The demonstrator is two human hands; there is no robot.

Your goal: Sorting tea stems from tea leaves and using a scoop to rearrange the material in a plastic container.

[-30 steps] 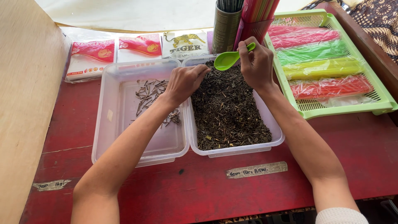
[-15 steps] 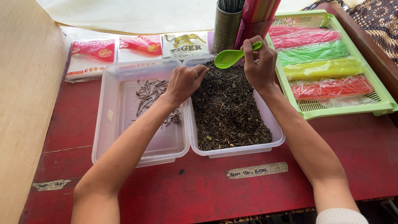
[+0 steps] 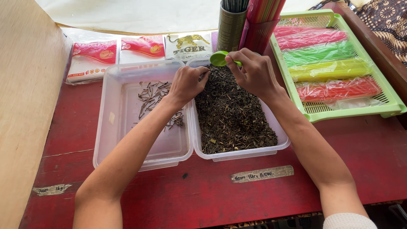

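i see three flat packets at 11 o'clock: two red-white packets (image 3: 91,59) (image 3: 143,47), white packet (image 3: 189,43) with yellow animal print; two taped paper labels (image 3: 262,173) (image 3: 52,189) at 6 and 8.

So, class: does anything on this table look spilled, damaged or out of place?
Nothing stands out. The tea sits inside its tub, the stems inside theirs, and the straw packs lie tidily in the tray.
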